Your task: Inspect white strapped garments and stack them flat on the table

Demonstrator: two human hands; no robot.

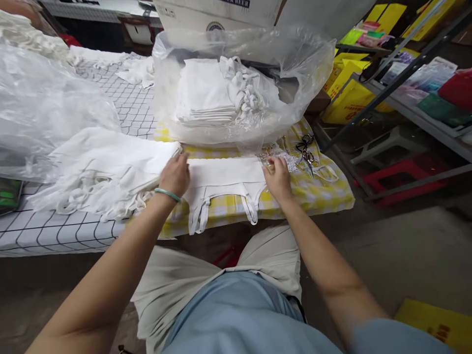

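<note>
A white strapped garment (224, 179) lies flat on the yellow checked cloth (320, 189) at the table's front edge, its straps hanging over the edge. My left hand (176, 173), wearing a green bracelet, presses its curled fingers on the garment's left top corner. My right hand (277, 176) pinches the right top corner with closed fingers. A loose heap of white garments (99, 169) lies just left of my left hand. Behind, a clear plastic bag (243, 83) holds a folded stack of white garments.
Scissors (305, 151) and a small pile of glittery bits (280, 157) lie right of my right hand. Another clear plastic bag (44, 108) covers the table's left. A metal shelf (413, 108) with coloured packs and a red stool (401, 177) stand at right.
</note>
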